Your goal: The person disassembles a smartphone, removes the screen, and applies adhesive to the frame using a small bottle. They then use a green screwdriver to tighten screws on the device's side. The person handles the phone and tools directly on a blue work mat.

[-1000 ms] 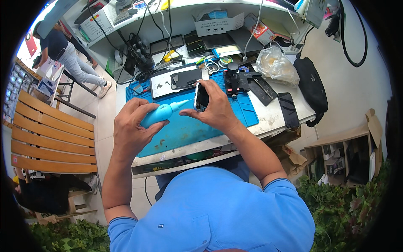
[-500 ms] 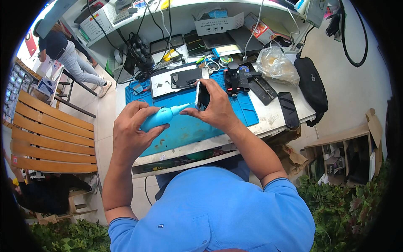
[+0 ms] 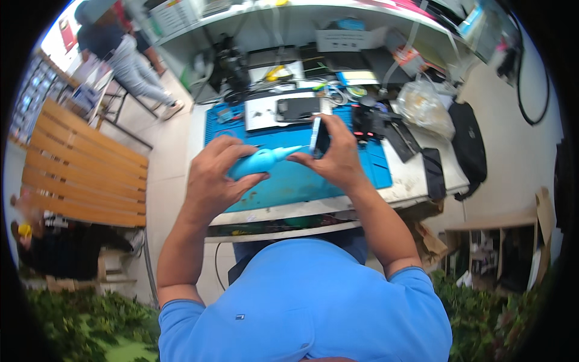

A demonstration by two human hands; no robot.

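My left hand [image 3: 220, 175] is wrapped round a light-blue rubber air blower [image 3: 259, 163], whose thin nozzle points right. The tip of that nozzle is at the edge of a smartphone [image 3: 320, 139]; whether it touches I cannot tell. My right hand [image 3: 339, 152] grips the phone upright on its side, fingers behind and thumb below, with its dark face turned right. Both hands are above a blue work mat [image 3: 283, 193] on the bench. Beyond them, on a white tray-like board [image 3: 259, 116], lies a dark flat phone part [image 3: 297, 110].
A black microscope-like stand or clamp [image 3: 368, 123] stands right of the mat. Further right are a clear plastic bag [image 3: 425, 108], a dark phone [image 3: 433, 175] and a black pouch [image 3: 467, 145]. Cables and boxes crowd the back. A wooden bench [image 3: 90, 169] and two people are at left.
The whole view has shifted and blurred, so bench and hands sit further right in the picture. Both hands keep their hold, with the blower nozzle still at the phone's edge.
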